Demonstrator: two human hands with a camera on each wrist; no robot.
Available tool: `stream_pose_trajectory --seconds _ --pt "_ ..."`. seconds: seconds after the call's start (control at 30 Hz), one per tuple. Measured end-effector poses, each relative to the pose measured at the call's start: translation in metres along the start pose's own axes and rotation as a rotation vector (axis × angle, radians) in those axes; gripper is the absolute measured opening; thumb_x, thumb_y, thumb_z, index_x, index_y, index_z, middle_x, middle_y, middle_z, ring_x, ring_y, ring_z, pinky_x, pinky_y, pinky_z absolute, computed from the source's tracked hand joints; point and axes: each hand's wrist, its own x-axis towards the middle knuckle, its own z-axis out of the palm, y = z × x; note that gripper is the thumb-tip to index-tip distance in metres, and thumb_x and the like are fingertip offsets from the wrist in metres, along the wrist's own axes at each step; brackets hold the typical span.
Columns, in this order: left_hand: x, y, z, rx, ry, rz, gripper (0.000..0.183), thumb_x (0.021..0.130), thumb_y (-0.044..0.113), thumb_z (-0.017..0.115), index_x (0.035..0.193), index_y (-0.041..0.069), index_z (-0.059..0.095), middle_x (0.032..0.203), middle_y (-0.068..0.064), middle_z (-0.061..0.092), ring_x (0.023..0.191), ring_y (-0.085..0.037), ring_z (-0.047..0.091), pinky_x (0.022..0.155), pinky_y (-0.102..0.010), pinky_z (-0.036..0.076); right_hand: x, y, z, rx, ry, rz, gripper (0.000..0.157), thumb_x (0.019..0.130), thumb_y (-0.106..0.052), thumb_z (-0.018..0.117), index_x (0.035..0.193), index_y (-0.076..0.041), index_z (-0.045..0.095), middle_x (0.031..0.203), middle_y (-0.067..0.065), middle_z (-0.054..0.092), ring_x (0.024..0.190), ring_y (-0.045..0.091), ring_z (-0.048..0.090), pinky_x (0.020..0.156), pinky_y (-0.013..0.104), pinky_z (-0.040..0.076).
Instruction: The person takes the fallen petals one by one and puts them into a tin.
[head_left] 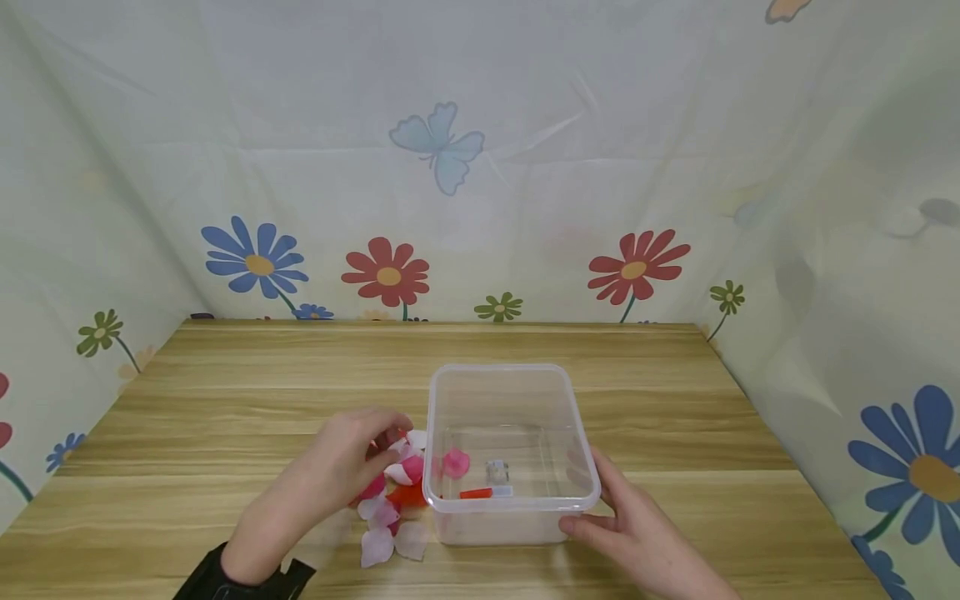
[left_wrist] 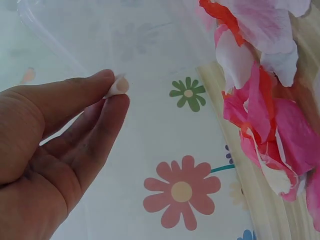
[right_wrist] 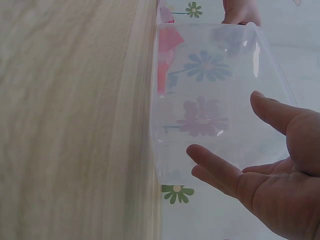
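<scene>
Between thumb and fingertips my left hand (head_left: 348,458) pinches a small white roll-shaped piece (left_wrist: 119,86) with a beige round end. It hovers over a heap of pink, white and red petals (head_left: 405,471), left of a clear plastic box (head_left: 513,505). My right hand (head_left: 637,525) rests at the box's right front corner, its fingers nearly straight along the wall in the right wrist view. Inside the box lie a pink petal-like piece (head_left: 456,463), a small clear item (head_left: 497,472) and a red-and-white stick (head_left: 480,493).
The box stands open-topped on a wood-grain table (head_left: 300,367). A white cloth (head_left: 315,100) printed with flowers and a butterfly hangs behind the table and along both sides.
</scene>
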Motion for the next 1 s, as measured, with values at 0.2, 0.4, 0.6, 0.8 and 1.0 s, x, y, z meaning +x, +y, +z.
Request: stream_pose_trajectory --seconds 0.2,0.4,0.6,0.8,1.0 --pt "0.002 0.006 -0.003 -0.017 0.099 0.033 0.031 0.075 0.0 0.084 0.097 0.015 0.07 0.09 0.009 0.064 0.075 -0.004 0.061 0.07 -0.013 0.049 0.0 0.0 0.0 -0.004 0.004 0.005 0.088 0.088 -0.014 0.075 0.156 -0.02 0.02 0.15 0.006 0.032 0.128 0.036 0.041 0.087 0.03 0.049" --pt "0.006 0.01 -0.006 -0.056 0.171 0.084 0.03 0.075 -0.001 0.084 0.097 0.013 0.071 0.092 0.006 0.066 0.078 -0.004 0.065 0.072 -0.014 0.049 -0.001 0.001 0.0 -0.005 -0.001 -0.023 0.088 0.088 -0.014 0.075 0.156 -0.019 0.019 0.152 0.009 0.03 0.129 0.028 0.042 0.087 0.03 0.049" --pt "0.008 0.015 -0.005 -0.081 0.269 0.14 0.031 0.071 -0.003 0.086 0.094 0.013 0.072 0.09 0.009 0.065 0.078 -0.002 0.065 0.071 -0.015 0.05 -0.001 0.001 -0.001 -0.018 0.004 -0.034 0.088 0.088 -0.014 0.075 0.156 -0.018 0.019 0.152 0.009 0.029 0.129 0.019 0.044 0.087 0.029 0.049" --pt "0.011 0.024 -0.002 -0.091 0.325 0.188 0.032 0.071 -0.004 0.086 0.096 0.011 0.072 0.093 0.009 0.065 0.08 -0.004 0.066 0.072 -0.016 0.05 -0.001 0.001 0.0 -0.015 0.005 -0.022 0.088 0.088 -0.015 0.075 0.156 -0.017 0.019 0.152 0.01 0.028 0.131 0.037 0.037 0.087 0.029 0.049" --pt "0.015 0.031 0.006 -0.14 0.321 0.229 0.03 0.073 -0.003 0.084 0.097 0.012 0.071 0.095 0.009 0.065 0.083 -0.003 0.065 0.073 -0.016 0.05 -0.001 0.001 0.0 0.001 0.004 -0.022 0.089 0.088 -0.013 0.075 0.157 -0.018 0.018 0.152 0.011 0.028 0.13 0.037 0.038 0.087 0.03 0.049"
